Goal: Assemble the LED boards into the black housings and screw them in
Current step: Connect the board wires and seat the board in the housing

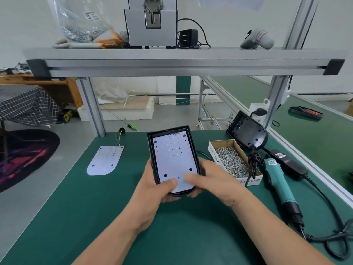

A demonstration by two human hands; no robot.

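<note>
A black housing [150,150] is held tilted above the green mat, with a white LED board [174,159] lying inside it. My left hand [156,184] grips the housing's lower left side, thumb pressed on the board. My right hand [208,180] grips the lower right side, its thumb also on the board. A second LED board [104,161] with coloured wires lies flat on the mat to the left. Another black housing [248,132] leans at the back right.
A cardboard box of screws [232,159] sits right of my hands. A teal electric screwdriver [279,184] with its black cable and power adapter [289,163] lies at the right. An aluminium shelf [183,62] spans overhead, carrying a screw feeder and a bag of screws.
</note>
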